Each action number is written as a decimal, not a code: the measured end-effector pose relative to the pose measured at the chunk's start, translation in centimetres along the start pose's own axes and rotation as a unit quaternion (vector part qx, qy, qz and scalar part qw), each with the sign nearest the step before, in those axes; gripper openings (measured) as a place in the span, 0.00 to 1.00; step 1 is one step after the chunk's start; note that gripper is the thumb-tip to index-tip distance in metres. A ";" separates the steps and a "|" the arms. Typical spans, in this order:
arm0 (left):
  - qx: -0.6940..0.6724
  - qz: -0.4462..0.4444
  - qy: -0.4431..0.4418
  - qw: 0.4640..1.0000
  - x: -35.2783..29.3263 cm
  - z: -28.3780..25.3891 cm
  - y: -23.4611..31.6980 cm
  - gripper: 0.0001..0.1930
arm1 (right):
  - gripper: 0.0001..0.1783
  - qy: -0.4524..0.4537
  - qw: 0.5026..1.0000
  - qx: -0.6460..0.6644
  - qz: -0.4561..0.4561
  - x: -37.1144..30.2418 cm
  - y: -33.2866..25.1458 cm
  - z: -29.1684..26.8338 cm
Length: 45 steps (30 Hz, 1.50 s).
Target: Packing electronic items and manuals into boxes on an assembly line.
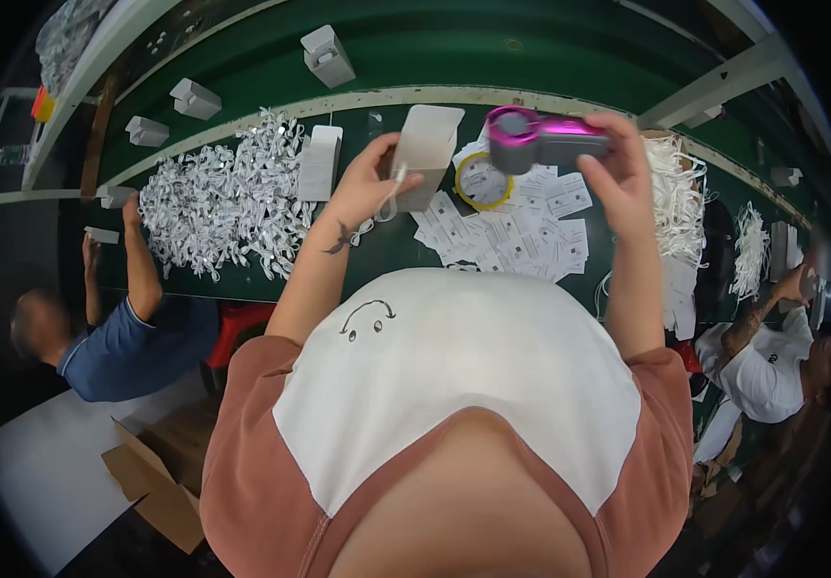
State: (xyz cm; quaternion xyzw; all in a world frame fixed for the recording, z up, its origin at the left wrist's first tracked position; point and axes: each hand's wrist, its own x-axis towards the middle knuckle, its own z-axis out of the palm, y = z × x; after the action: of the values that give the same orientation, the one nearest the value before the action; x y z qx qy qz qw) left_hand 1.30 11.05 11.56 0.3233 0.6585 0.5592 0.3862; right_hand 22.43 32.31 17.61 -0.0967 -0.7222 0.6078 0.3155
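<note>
My left hand (365, 188) is closed round a white cardboard box (423, 164), held upright with its top flap raised. A looped white cable (389, 204) hangs by the fingers of that hand. In my right hand (627, 183) is a grey handheld device (552, 146) with a shiny magenta ring round its wide end, which points left toward the box. The thumb and fingers grip its narrow end. Below the device, a round thing with a yellow rim (483, 183) lies beside scattered white printed leaflets (512, 236). Another white box (320, 164) stands left of my left hand.
A big heap of bundled white cables (228, 197) covers the table's left. More white cords (677, 197) lie at right. Several white boxes, one here (328, 56), stand on the green surface beyond a pale ledge. Co-workers sit at left (136, 352) and right (757, 371).
</note>
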 end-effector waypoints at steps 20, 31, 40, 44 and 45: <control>-0.147 -0.008 0.033 0.989 -0.4 0.2 -4.9 0.28 | 0.12 -0.044 0.961 -0.251 -0.105 0.8 6.2 5.2; -0.121 -0.042 0.119 0.985 4.2 -2.0 -9.7 0.26 | 0.27 -0.172 0.794 -0.556 0.178 -6.3 18.0 -4.6; 0.045 0.000 0.212 0.976 4.1 -2.7 -9.9 0.24 | 0.15 -0.182 0.780 -0.530 0.277 -5.1 16.1 -6.1; 0.178 0.149 0.336 0.913 2.6 -3.5 -8.4 0.22 | 0.14 -0.070 0.887 -0.348 0.297 -5.8 14.6 -7.4; 0.175 0.149 0.331 0.915 1.8 -2.9 -7.0 0.22 | 0.13 -0.009 0.928 -0.207 0.309 -5.8 14.0 -7.8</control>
State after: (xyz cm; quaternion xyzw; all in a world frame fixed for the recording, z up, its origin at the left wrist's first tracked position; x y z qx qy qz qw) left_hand -2.10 10.02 4.66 0.2770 0.7803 0.5607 -0.0044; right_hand 27.98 39.06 2.99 -0.3729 -0.7692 0.5130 0.0791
